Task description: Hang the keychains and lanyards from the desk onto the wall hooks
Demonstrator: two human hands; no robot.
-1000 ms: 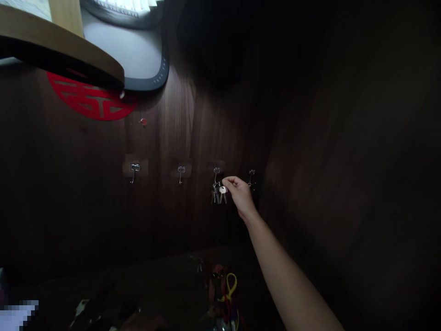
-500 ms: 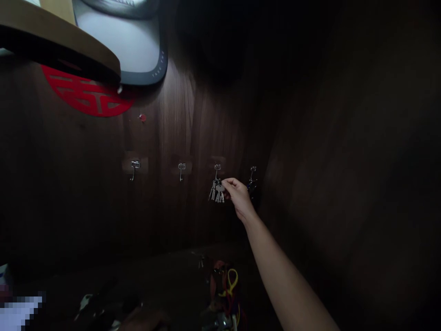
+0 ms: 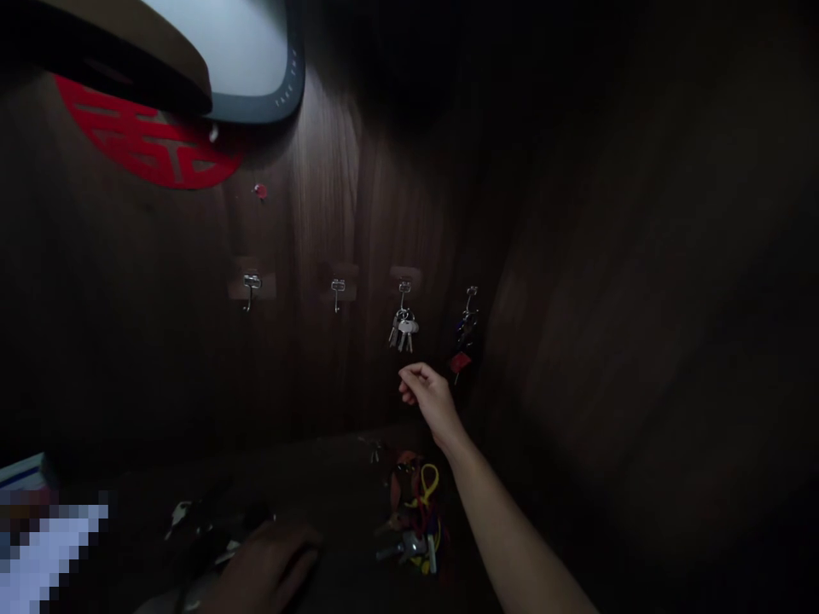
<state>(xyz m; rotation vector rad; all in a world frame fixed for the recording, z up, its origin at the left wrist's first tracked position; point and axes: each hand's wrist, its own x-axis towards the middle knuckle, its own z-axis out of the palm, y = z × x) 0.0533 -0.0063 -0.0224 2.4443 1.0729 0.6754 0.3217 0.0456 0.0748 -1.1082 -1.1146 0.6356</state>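
Note:
A ring of silver keys [image 3: 403,329] hangs from the third hook [image 3: 405,288] on the dark wood panel. Just below it, apart from the keys, is my right hand [image 3: 428,396], fingers and thumb drawn together with nothing visible in them. My left hand [image 3: 265,563] lies low on the dark shelf, its fingers stretched out and a gap showing beside the thumb. Close to it are loose keys [image 3: 180,513], poorly lit. Between my hands, a tangle of keys with a yellow cord [image 3: 428,484] and red straps rests on the shelf.
Two bare hooks, the left hook [image 3: 252,290] and middle hook [image 3: 338,294], are fixed to the panel. Dark keys with a red tag [image 3: 460,363] hang at the right. A white-and-grey cap [image 3: 249,60] and red paper cutout [image 3: 159,153] are upper left. A box [image 3: 26,473] stands lower left.
My right hand has let go of the hanging keys and moved down from them. My left hand shows more fully at the bottom. The view has tilted slightly downward.

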